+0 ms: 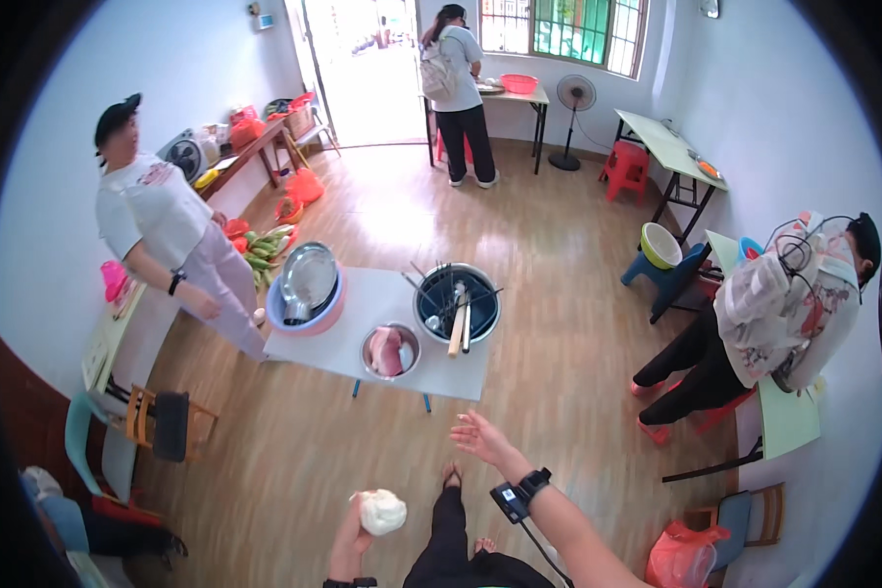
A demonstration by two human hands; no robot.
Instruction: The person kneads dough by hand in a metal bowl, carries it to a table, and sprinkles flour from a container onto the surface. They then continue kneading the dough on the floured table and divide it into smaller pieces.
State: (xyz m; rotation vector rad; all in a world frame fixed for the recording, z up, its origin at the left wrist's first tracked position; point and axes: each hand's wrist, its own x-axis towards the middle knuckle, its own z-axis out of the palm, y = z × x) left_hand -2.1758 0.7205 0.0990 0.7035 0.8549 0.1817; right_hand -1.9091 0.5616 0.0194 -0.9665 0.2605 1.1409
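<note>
My left hand [351, 529] is closed around a pale, rounded, fist-sized lump [383, 512], creamy white with an uneven top; whether it is dough or a vegetable I cannot tell. Palm partly up and fingers apart, my right hand [478, 437] hangs in the air with nothing in it. It is just short of the near edge of a white table [372, 281]. On that table stand a metal bowl with raw pink meat [389, 351], a large basin [482, 328] full of utensils, and a blue and pink tub [316, 319] holding metal bowls.
A person [171, 206] stands left of the table, near corn [265, 250] on the floor. Another person [784, 304] leans over a right-hand table. A third [457, 88] works by the window. A chair [171, 426] and a red plastic bag [683, 557] flank me.
</note>
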